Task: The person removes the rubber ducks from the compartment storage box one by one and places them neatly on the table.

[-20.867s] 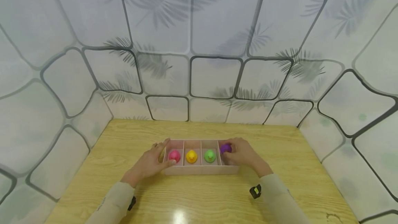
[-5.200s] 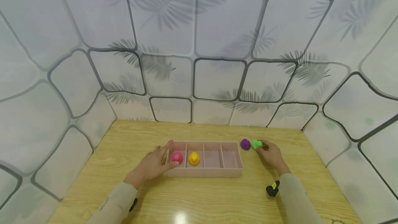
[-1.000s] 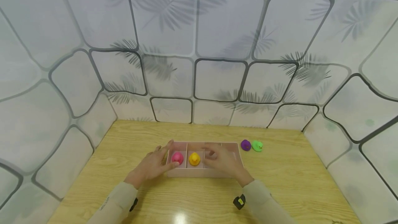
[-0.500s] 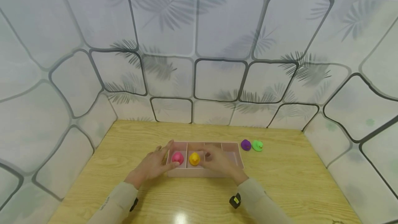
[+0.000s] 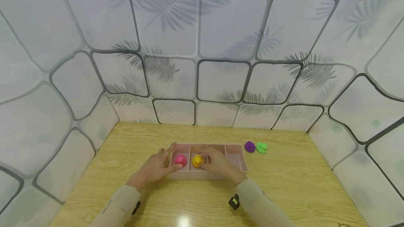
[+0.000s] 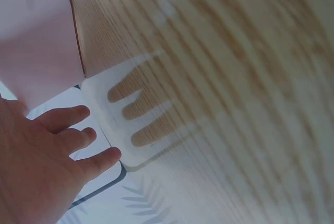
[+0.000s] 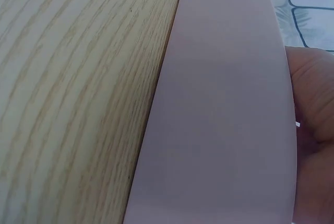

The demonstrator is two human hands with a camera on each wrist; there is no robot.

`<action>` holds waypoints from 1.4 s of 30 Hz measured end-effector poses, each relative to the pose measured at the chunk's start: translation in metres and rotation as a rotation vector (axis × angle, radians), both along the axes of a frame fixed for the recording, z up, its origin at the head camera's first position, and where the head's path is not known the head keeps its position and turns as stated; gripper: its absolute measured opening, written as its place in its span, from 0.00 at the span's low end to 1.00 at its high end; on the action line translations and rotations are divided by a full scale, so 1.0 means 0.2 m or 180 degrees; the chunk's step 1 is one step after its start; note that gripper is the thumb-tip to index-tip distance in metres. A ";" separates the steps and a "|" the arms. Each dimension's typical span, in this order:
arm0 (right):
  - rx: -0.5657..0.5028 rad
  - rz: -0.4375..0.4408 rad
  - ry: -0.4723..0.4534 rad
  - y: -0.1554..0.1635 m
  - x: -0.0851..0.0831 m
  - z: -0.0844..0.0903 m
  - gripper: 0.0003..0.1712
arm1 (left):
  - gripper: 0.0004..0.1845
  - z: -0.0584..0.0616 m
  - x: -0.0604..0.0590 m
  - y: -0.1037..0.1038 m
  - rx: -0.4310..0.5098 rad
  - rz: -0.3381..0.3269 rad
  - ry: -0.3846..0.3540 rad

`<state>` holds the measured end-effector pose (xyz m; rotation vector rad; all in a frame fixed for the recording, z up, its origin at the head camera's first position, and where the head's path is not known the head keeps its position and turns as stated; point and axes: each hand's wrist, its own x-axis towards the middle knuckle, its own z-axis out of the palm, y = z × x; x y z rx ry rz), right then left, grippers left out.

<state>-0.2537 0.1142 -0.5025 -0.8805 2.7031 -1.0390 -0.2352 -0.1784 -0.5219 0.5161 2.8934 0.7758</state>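
Two toy ducks are sitting inside the pink divided tray, the landmark for every position below.

Head view: the right hand is reaching over the tray's near wall, with fingers curling around the yellow duck in the second compartment from the tray's left end. Whether the grip is fully closed cannot be told. The left hand is resting against the tray's left end with fingers straight, thumb lying by the pink duck in the first compartment. The purple duck and green duck are standing on the table just right of the tray, touching or nearly so. To perform this step well, the operator should be pinching the yellow duck by its body, lifting it straight up clear of the dividers, and keeping the left hand bracing the tray.

Left wrist view: the fingers are lying extended and relaxed, holding nothing, beside the tray's pink wall.

Right wrist view: the tray's outer wall is filling the frame; the palm is showing behind it, fingers hidden.
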 end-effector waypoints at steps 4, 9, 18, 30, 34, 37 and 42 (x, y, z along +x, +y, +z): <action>0.0039 0.0008 0.0016 -0.01 -0.01 -0.01 0.31 | 0.53 0.00 0.00 0.00 0.0005 0.0015 0.0002; 0.0121 0.0009 0.0002 -0.03 -0.02 0.00 0.30 | 0.53 0.00 0.00 0.00 0.0008 0.0011 0.0031; 0.0342 -0.0050 -0.0001 -0.06 -0.04 0.01 0.31 | 0.53 0.00 0.01 0.00 0.0035 0.0027 0.0026; 0.0604 -0.0048 0.0009 -0.09 -0.04 0.04 0.29 | 0.54 0.00 0.00 0.00 0.0012 0.0014 0.0036; 0.0697 -0.0077 0.0041 -0.09 -0.05 0.03 0.27 | 0.54 0.01 0.00 0.00 0.0028 -0.0005 0.0050; 0.0727 -0.0072 0.0048 -0.10 -0.05 0.04 0.26 | 0.53 0.02 0.00 0.00 0.0025 -0.0010 0.0047; 0.0773 -0.0072 0.0041 -0.11 -0.05 0.04 0.25 | 0.53 0.01 0.00 0.00 0.0021 -0.0001 0.0053</action>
